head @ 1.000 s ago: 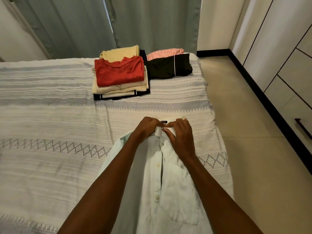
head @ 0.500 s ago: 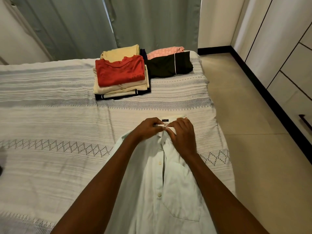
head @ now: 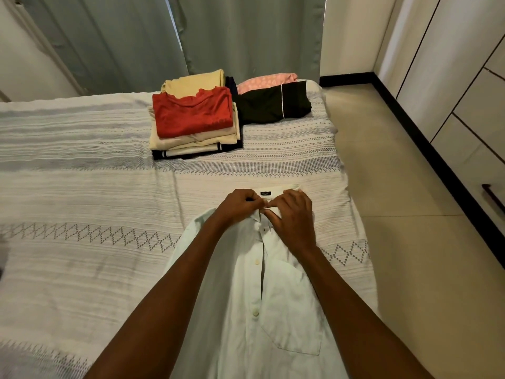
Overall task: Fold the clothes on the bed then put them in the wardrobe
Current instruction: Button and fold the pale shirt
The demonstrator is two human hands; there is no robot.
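A pale white button shirt [head: 246, 310] lies face up on the bed [head: 82, 214], collar pointing away from me. My left hand [head: 237, 206] and my right hand [head: 293, 217] meet at the collar, each pinching the fabric by the top button. At the far side of the bed stands a folded stack [head: 195, 121] with a red top uppermost. A folded black garment [head: 273, 103] and a pink one [head: 266, 80] lie beside it. The wardrobe [head: 464, 86] fronts run along the right wall.
Grey-green curtains [head: 169, 36] hang behind the bed. A tiled floor strip [head: 396, 201] separates the bed's right edge from the wardrobe. A dark handle [head: 493, 198] sticks out of a wardrobe front at the right edge.
Both hands stay at the collar with only small finger shifts. The shirt has not visibly moved on the bed.
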